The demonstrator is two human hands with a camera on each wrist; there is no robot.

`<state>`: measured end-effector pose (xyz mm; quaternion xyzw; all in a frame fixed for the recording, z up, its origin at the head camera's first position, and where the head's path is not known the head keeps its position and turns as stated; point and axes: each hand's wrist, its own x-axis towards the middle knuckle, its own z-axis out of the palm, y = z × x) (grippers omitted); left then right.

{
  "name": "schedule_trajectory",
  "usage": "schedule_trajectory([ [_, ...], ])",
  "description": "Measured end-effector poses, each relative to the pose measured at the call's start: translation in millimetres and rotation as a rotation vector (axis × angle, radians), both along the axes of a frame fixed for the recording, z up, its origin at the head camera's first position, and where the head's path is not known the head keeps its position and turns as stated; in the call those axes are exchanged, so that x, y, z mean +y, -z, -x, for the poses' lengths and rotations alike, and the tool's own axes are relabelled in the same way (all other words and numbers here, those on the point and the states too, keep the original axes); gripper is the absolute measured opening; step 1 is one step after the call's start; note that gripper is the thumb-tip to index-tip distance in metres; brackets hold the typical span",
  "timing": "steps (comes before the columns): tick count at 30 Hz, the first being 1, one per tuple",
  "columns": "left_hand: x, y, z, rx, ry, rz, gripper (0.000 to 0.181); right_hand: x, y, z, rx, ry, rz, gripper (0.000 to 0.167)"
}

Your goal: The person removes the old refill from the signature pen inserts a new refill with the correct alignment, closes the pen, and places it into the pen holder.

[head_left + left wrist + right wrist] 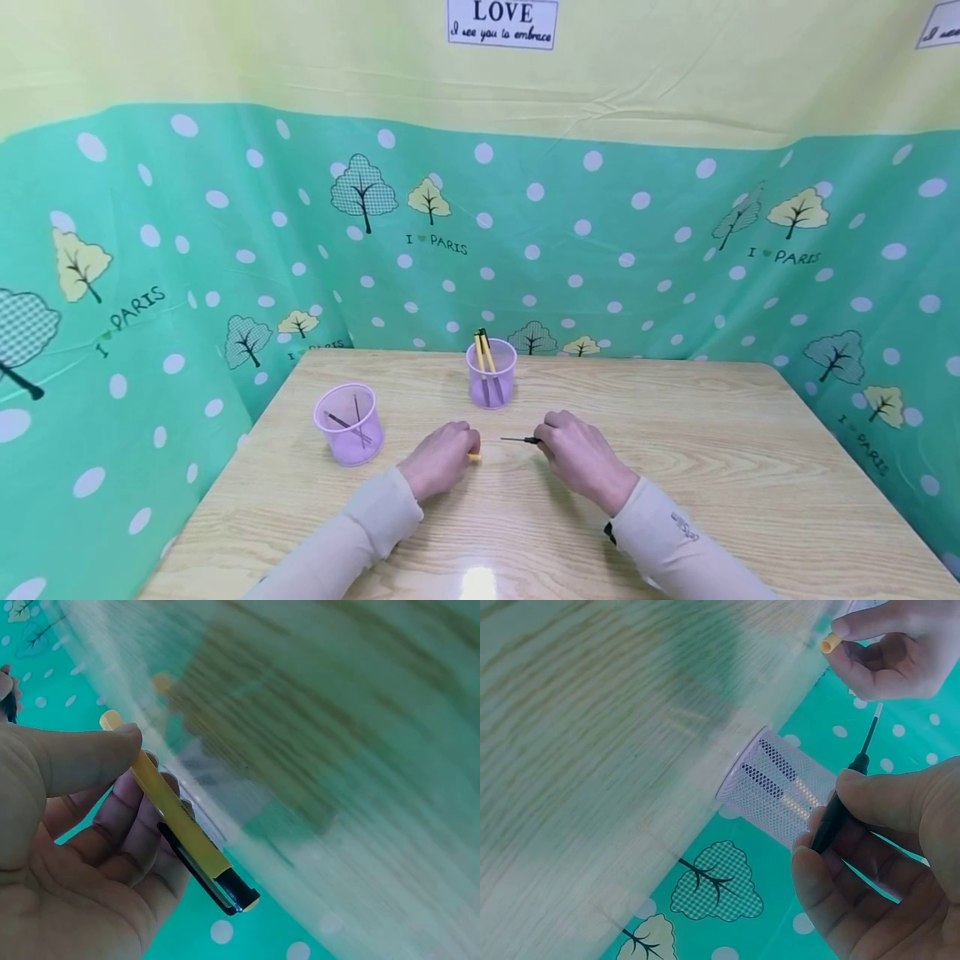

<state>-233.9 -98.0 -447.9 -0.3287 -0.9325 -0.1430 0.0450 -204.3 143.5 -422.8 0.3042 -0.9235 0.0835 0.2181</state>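
My left hand (pixel 444 458) pinches a yellow pen barrel (pixel 176 817) between thumb and fingers; it has a black clip and a black end, and its open end shows in the right wrist view. My right hand (pixel 583 454) pinches a black pen part (pixel 831 825) with a thin dark refill (pixel 870 735) sticking out, its tip towards the left hand. In the head view the refill points left, a short gap from the barrel. Both hands are just above the wooden table (pixel 720 467).
Behind the hands stands a purple mesh cup (pixel 491 392) with yellow and black pens. Another purple mesh cup (pixel 352 446), at the left, holds several thin dark sticks. A green and yellow patterned curtain (pixel 600 192) hangs around the table.
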Motion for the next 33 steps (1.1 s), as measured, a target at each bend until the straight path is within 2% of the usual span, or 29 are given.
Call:
schedule_trajectory([
  [20,-1.6,3.4,2.4,-0.051,0.000,0.026,0.030,1.1,0.6,-1.1,-0.002,0.007,-0.002,0.010],
  [33,-2.5,3.1,1.4,-0.046,0.013,0.016,0.028,0.7,1.0,-0.7,0.001,0.011,-0.001,0.010],
])
